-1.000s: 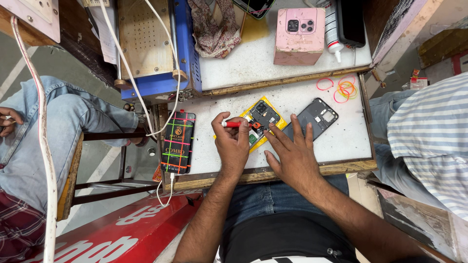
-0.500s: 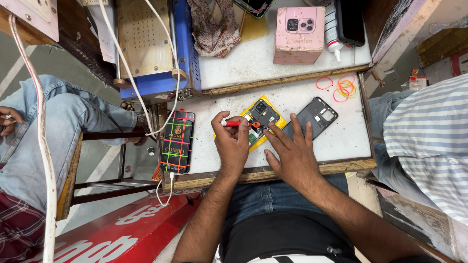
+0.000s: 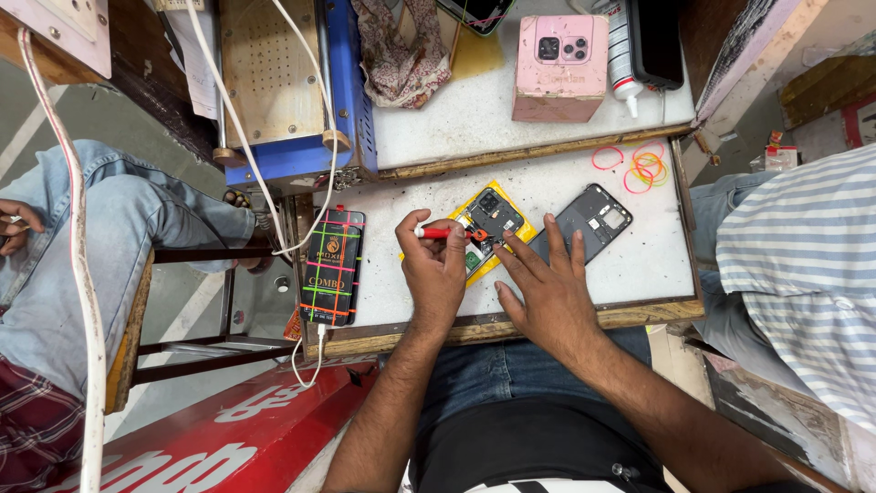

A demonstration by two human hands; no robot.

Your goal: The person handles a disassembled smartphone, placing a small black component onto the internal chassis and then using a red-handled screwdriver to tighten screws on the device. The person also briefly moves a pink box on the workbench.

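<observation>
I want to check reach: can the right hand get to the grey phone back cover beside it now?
Probably yes: the right hand lies flat with fingertips already at the grey back cover, nothing between them.

Bare forearms, blue jeans, black shirt hem.

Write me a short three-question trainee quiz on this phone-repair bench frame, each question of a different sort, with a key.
1. True or false: the left hand holds a red-handled screwdriver over the opened phone.
2. Multiple choice: the right hand is A) gripping the glue bottle, B) resting flat with fingers spread by the opened phone, C) lifting the pink box.
3. Fill in: the loose rubber bands lie on the white bench beyond the dark ______.

Key: 1 true. 2 B. 3 back cover.
</observation>
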